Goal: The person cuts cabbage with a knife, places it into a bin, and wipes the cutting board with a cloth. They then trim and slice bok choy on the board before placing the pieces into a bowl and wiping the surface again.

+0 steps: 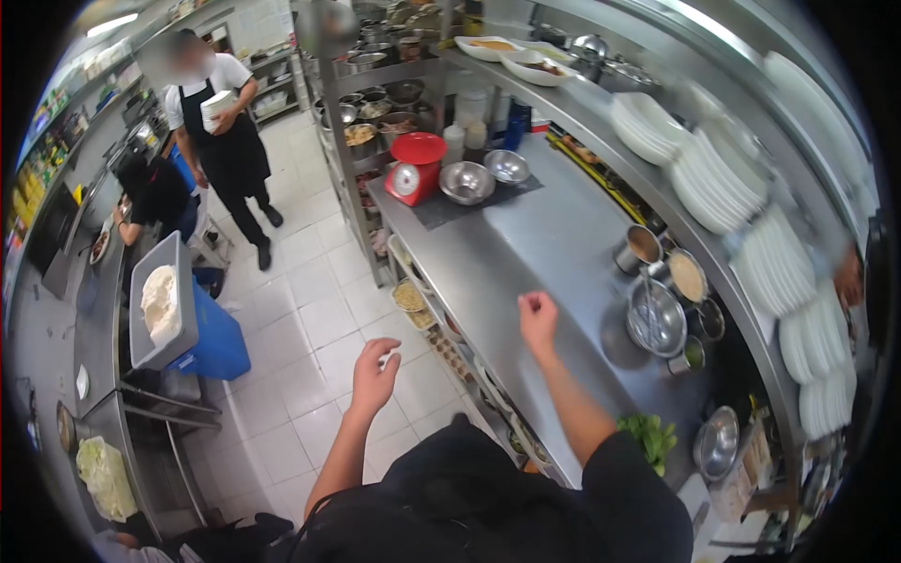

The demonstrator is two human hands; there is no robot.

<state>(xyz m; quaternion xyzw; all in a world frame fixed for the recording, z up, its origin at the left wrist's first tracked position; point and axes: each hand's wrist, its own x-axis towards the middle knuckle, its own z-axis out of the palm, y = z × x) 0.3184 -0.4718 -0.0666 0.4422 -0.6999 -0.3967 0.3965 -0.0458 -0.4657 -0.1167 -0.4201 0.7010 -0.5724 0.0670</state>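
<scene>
My left hand hangs in the air over the tiled floor, beside the counter's front edge. Its fingers are loosely bent with the thumb apart, and they hold nothing. Above the steel counter is my right hand, its fingers curled together and nothing visible in them. A metal bowl with a utensil in it stands to the right of that hand, among metal pots, one holding a brown sauce. Farther along the counter are a red kitchen scale and two metal bowls.
Stacked white plates line the shelf above the counter. Leafy greens lie near my right elbow. On the left, a grey tub of white stuff tops a blue bin. A person carrying white dishes stands in the aisle; another sits behind.
</scene>
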